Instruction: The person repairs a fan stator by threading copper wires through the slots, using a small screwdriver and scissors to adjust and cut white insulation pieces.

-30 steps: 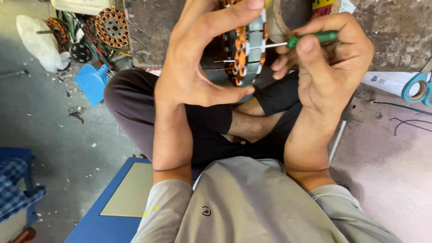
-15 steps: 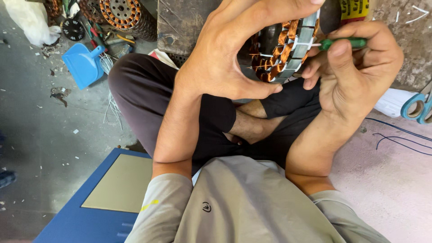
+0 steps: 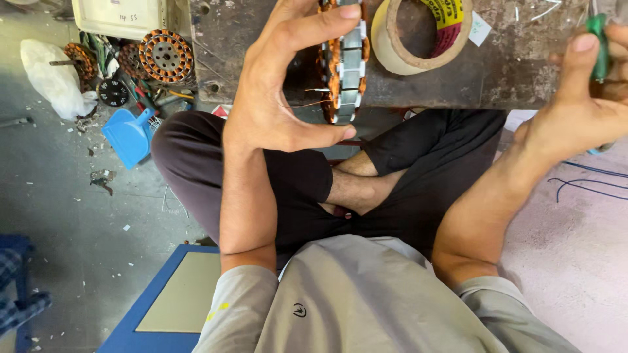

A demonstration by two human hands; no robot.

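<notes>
Two hands, and they've split apart since a moment ago. Left hand [image 3: 281,98] still pinches the round copper-wound motor stator with its steel lamination stack [image 3: 343,62] on edge, thumb below and fingers on top, over the near edge of the stained wooden workbench [image 3: 523,72]. Right hand [image 3: 575,111] has swung off toward the bench's right corner, clenched around the green-handled screwdriver [image 3: 596,36], tip no longer in the windings, so the poking's paused.

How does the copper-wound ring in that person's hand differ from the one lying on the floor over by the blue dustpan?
The held stator stands on edge, seen from the side, gripped by the left hand. The floor stator lies flat, showing its round face and centre hole. The held one shows grey metal blocks along its rim; the floor one shows orange coils in a ring. The held one has thin wires sticking out. Both carry copper-coloured windings.
</notes>
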